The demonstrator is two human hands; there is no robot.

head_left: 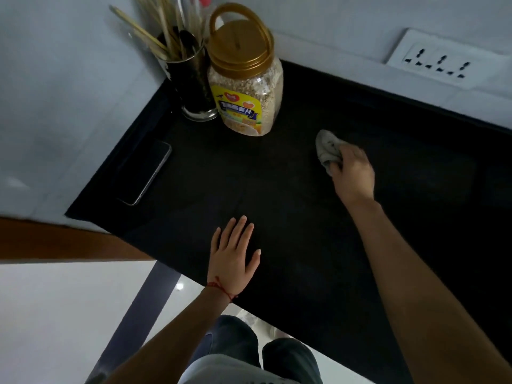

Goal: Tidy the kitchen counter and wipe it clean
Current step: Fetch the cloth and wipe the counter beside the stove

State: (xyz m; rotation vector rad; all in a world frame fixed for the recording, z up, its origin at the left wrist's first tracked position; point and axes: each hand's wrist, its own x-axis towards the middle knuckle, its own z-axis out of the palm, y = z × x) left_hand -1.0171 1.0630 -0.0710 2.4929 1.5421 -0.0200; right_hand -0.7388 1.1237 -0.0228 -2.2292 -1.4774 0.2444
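A black kitchen counter (291,206) fills the middle of the view. My right hand (353,173) presses a crumpled grey cloth (327,146) onto the counter, right of centre, with fingers closed over it. My left hand (234,254) lies flat on the counter near its front edge, fingers apart, holding nothing. A red thread circles that wrist.
A clear oat jar with a gold lid (245,76) stands in the back corner beside a metal holder of chopsticks and utensils (191,79). A dark phone (144,173) lies along the left wall. A wall socket (440,60) sits at back right.
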